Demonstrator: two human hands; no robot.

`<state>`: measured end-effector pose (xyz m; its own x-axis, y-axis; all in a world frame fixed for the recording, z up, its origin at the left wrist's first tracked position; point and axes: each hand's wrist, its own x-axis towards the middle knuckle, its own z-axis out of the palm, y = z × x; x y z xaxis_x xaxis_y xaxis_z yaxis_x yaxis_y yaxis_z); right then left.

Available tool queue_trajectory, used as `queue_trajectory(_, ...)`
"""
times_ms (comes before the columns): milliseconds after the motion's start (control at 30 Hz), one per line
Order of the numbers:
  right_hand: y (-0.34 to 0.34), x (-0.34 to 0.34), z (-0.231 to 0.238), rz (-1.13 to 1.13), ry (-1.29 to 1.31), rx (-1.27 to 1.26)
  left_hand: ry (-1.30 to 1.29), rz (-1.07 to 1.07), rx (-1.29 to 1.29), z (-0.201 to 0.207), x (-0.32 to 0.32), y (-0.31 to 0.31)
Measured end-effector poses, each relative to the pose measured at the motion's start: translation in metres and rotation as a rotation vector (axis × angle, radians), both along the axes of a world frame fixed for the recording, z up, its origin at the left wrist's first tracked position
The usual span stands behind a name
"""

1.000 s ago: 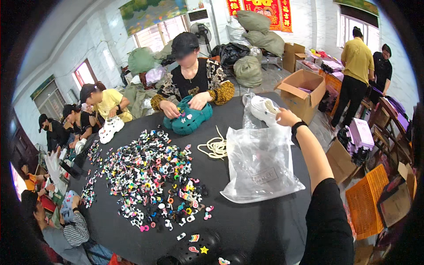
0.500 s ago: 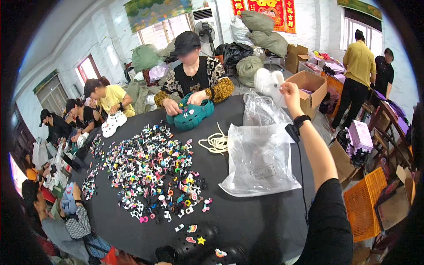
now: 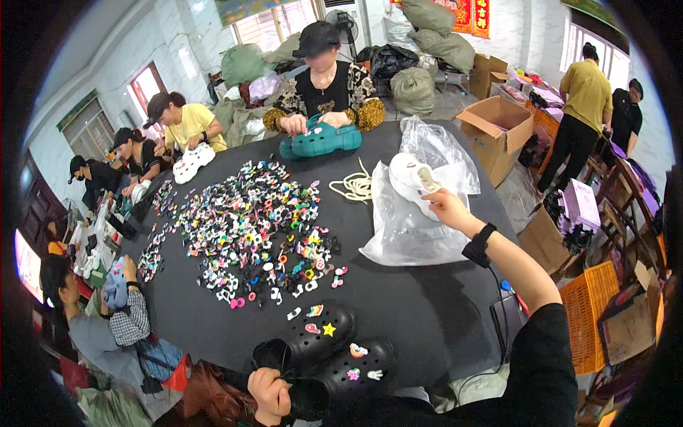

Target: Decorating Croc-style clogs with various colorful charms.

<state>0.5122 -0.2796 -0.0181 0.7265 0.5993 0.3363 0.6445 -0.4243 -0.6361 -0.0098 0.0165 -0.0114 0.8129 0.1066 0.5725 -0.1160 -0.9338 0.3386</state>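
White shoe: the white shoe (image 3: pixel 410 178) lies over the clear bag (image 3: pixel 407 244), at 2 o'clock from the head view's centre.
Right hand: the right hand (image 3: pixel 442 205), at 3 o'clock, is nearly closed, fingers pinching the shoe's near edge.
Left hand: the left hand (image 3: pixel 269 393), at 7 o'clock, is curled shut beside the heels of the black clogs (image 3: pixel 329 340); I cannot tell what it grips.
Slip: the shoe could twist loose or drag the bag, since the pinch is at one edge and the plastic looks slick.
Snag: the cable (image 3: pixel 506 306) below the right wrist could catch on the rim.
Surface: dark surface (image 3: pixel 427 313); charms (image 3: pixel 245 235) heaped at 9 o'clock, rope (image 3: pixel 352 186) near 12.
Room: a co-worker (image 3: pixel 327 92) with a teal clog (image 3: pixel 327 141) at 12, sacks (image 3: pixel 445 48) at 1, a cardboard box (image 3: pixel 491 117) at 2, an orange crate (image 3: pixel 587 320) at 4.
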Motion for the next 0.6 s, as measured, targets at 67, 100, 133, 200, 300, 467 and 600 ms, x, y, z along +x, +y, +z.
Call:
queue_trajectory(67, 0.002, -0.013, 0.002, -0.054, -0.147, -0.153, 0.053, -0.006, 0.006, 0.008, -0.001, 0.000)
queue_trajectory(100, 0.003, -0.020, 0.011, -0.128, -0.205, -0.226, 0.101, -0.029, 0.013, 0.013, -0.002, 0.001)
queue_trajectory(133, 0.002, -0.026, 0.027, -0.129, -0.280, -0.308, 0.170, -0.065, -0.013, 0.020, -0.004, 0.002)
queue_trajectory(200, 0.002, -0.057, 0.063, -0.096, -0.035, -0.149, 0.323, -0.131, 0.003, 0.035, -0.009, 0.006)
queue_trajectory(300, -0.002, -0.139, 0.112, 0.219, -0.047, 0.037, 0.579, -0.196, -0.001, 0.050, -0.015, 0.012)
queue_trajectory(467, -0.022, -0.281, 0.134, 0.478, -0.001, -0.297, 0.603, -0.309, 0.046, 0.052, -0.016, 0.020)
queue_trajectory(600, -0.034, -0.338, 0.091, 0.523, 0.428, -0.382, 0.519, -0.356, 0.143, 0.036, -0.014, 0.030)
